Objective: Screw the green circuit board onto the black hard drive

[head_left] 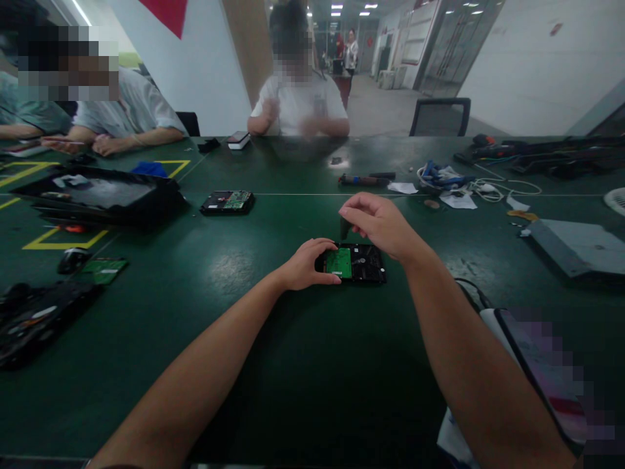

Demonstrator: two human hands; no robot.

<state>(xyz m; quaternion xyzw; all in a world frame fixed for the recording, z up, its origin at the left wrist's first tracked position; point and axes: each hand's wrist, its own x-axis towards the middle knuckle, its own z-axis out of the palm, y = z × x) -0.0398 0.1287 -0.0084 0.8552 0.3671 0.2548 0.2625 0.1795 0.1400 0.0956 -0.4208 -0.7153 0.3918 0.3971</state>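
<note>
A black hard drive (364,264) with a green circuit board (338,262) facing up lies on the dark green table (234,326) in front of me. My left hand (307,264) rests on the drive's left end and grips it. Above the drive hovers my right hand (378,225), fingers pinched around a small dark tool (344,228) that points down toward the board.
A second hard drive (227,202) lies farther back on the left, next to a black laptop-like device (97,195). Cables and tools (449,179) are scattered at the back right. A phone (547,371) lies near my right arm. Other people sit across the table.
</note>
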